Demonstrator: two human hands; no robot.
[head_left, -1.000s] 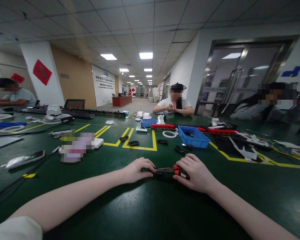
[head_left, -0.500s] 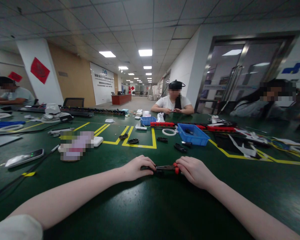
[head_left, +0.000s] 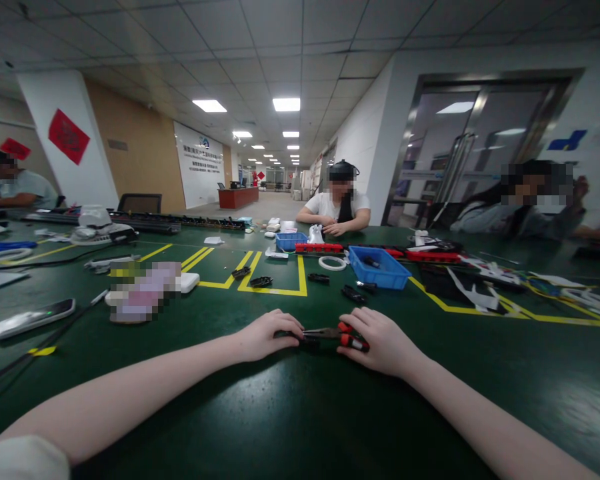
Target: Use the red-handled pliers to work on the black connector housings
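My right hand (head_left: 380,341) is closed around the red and black handles of needle-nose pliers (head_left: 327,333), whose jaws point left. The handles look slightly spread. My left hand (head_left: 273,335) pinches a small black part (head_left: 307,344), mostly covered by the fingers; its exact kind I cannot make out. The tips of the pliers are at this part, beside the left fingertips. Both hands are low over the green table (head_left: 260,413). Beyond them lie several small black parts, among them one (head_left: 354,294) close to the right hand.
A blue bin (head_left: 380,268) and a white ring (head_left: 333,263) stand beyond the right hand. To the left are a white handheld device (head_left: 33,319), a black cable (head_left: 45,347) and a white box (head_left: 187,283). A person (head_left: 334,203) sits across the table; others sit at both sides.
The right hand has turned and loosened, so more of the pliers' handles shows and they are farther apart. The left hand keeps the black part. The whole view has shifted slightly.
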